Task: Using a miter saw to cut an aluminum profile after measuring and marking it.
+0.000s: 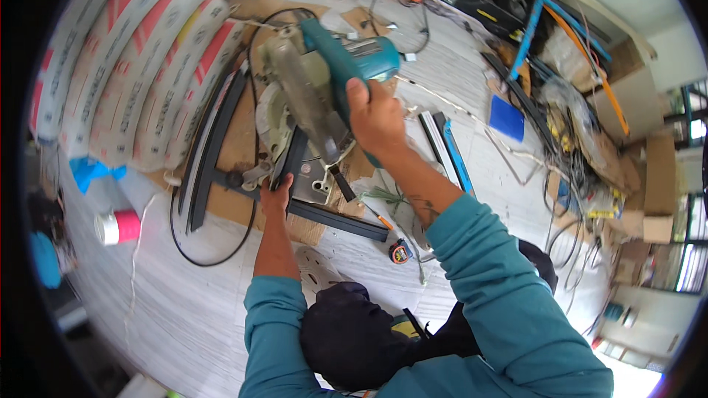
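A teal mitre saw (372, 57) stands on cardboard in front of me, its head raised and tilted over the grey base. My right hand (376, 119) is closed round the saw's handle, thumb on top. Low at the saw's near side, my left hand (276, 197) grips the near end of a dark profile bar (295, 153) that lies across the base beneath the blade. Part of that bar and some left fingers are hidden. Another black bar (339, 221) lies just in front of the base, and several long dark bars (198, 166) lie left of it.
Long wrapped packages (140, 59) lie in a row at the left. A white and pink container (118, 227) stands nearer me. A tape measure (400, 252) and a black cable (206, 259) lie on the floor. Tangled cords and boxes (658, 184) crowd the right side.
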`<state>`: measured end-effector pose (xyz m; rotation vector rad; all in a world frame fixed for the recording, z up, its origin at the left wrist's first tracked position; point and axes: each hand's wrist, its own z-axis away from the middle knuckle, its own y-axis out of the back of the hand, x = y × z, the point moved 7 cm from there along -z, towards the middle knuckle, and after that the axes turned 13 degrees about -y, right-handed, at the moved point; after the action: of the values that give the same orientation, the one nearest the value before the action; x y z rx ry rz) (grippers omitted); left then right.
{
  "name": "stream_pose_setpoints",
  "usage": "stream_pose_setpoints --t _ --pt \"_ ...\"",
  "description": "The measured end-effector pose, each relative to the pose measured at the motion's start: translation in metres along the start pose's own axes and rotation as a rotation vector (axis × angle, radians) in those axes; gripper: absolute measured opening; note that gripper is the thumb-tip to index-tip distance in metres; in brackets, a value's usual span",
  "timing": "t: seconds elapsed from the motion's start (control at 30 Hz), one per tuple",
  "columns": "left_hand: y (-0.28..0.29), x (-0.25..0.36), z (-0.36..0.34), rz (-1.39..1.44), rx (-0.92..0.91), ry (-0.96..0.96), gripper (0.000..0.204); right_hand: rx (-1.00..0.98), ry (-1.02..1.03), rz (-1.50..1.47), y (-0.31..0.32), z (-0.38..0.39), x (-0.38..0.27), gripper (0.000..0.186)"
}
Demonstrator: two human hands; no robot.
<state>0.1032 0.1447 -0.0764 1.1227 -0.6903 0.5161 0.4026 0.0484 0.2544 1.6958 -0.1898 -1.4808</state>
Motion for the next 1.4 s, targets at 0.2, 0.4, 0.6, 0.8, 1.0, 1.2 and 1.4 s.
stream_pose_setpoints --t 0.2,0.4,0.6,0.8,1.0,1.2,1.4 --pt "0.009 -0.019 -0.007 0.088 0.053 -0.011 0.082 -0.065 0.026 -0.146 -0.013 0.012 0.027 0.046" --pt "0.009 0.024 0.01 0.189 0.147 -0.041 0.072 -0.11 0.01 -0.178 -0.011 0.01 0.04 0.048" --pt "0.013 0.028 0.01 0.347 0.146 -0.068 0.066 -0.081 0.006 -0.158 -0.012 0.014 0.038 0.049" --pt "0.008 0.023 0.01 0.335 0.16 -0.013 0.061 -0.07 0.019 -0.149 -0.009 0.013 0.043 0.047" --pt "0.007 0.023 0.01 0.34 0.127 -0.005 0.061 -0.068 0.007 -0.159 -0.011 0.014 0.049 0.046" --pt "0.006 0.028 0.01 0.401 0.118 -0.06 0.06 -0.06 0.037 -0.159 -0.014 0.015 0.054 0.049" --pt "0.009 0.027 0.011 0.365 0.114 -0.039 0.062 -0.057 0.054 -0.204 -0.018 0.018 0.061 0.05"
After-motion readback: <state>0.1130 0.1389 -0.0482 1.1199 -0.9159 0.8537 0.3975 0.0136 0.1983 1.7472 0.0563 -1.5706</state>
